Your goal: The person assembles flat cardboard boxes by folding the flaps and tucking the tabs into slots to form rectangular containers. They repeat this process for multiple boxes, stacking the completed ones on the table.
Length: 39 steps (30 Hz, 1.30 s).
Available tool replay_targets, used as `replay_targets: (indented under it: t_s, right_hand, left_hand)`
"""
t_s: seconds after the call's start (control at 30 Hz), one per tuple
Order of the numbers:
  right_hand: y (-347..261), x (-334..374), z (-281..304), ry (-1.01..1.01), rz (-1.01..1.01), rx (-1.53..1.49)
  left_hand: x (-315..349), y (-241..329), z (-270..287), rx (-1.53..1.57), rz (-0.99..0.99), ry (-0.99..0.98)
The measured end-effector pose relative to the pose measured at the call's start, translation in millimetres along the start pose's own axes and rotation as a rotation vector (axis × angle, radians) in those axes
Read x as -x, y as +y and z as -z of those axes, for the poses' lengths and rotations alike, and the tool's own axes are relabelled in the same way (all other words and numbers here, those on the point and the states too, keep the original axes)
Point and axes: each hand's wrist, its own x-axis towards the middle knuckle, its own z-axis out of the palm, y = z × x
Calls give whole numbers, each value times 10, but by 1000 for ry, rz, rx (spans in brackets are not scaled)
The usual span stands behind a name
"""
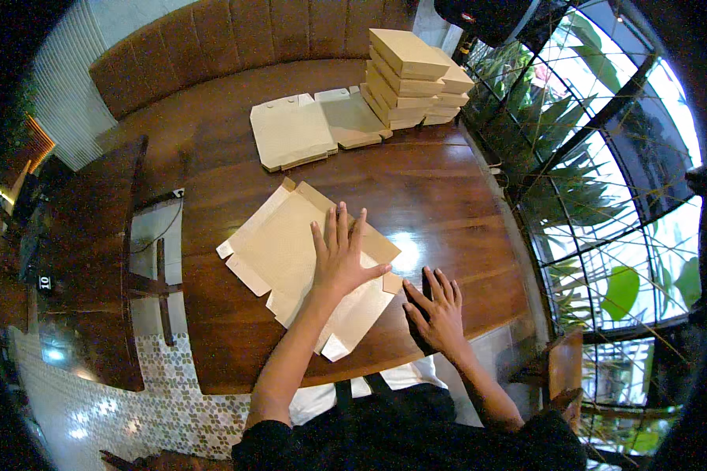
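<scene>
An unfolded cardboard box blank (271, 247) lies at an angle on the brown wooden table, with its creased flaps spread around the edges. My left hand (340, 259) rests on it, fingers apart and thumb pointing right toward a small tab. Just off the blank's right corner is my right hand (440, 312), its fingers spread over the tabletop and holding nothing. The fingertip nearest the blank is close to that corner tab; whether it touches, I cannot tell.
Flat cardboard blanks (291, 133) lie in two piles toward the table's far side. Beside them rise stacks of folded boxes (404, 59). A padded brown bench (251, 39) runs behind. A window grille with plants borders the right; another wooden table (86, 298) stands left.
</scene>
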Motion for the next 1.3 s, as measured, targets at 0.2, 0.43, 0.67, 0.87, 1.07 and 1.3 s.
replay_targets:
  t_s: [0.2, 0.43, 0.67, 0.87, 1.07, 1.3]
  right_hand:
    - [-195, -22, -232, 79, 5, -46]
    - [-123, -168, -168, 259, -62, -333]
    - [-67, -715, -444, 394, -203, -234]
    - [-85, -588, -379, 432, -48, -426]
    - [-208, -104, -187, 214, 57, -392]
    - [-536, -595, -314, 446, 156, -404]
  left_hand:
    - [-21, -46, 2, -52, 20, 12]
    - [-38, -98, -17, 40, 35, 83]
    - [53, -115, 95, 115, -16, 5]
    - [79, -161, 84, 120, -39, 43]
    - [42, -268, 30, 302, -12, 59]
    - [22, -391, 249, 865, 200, -104]
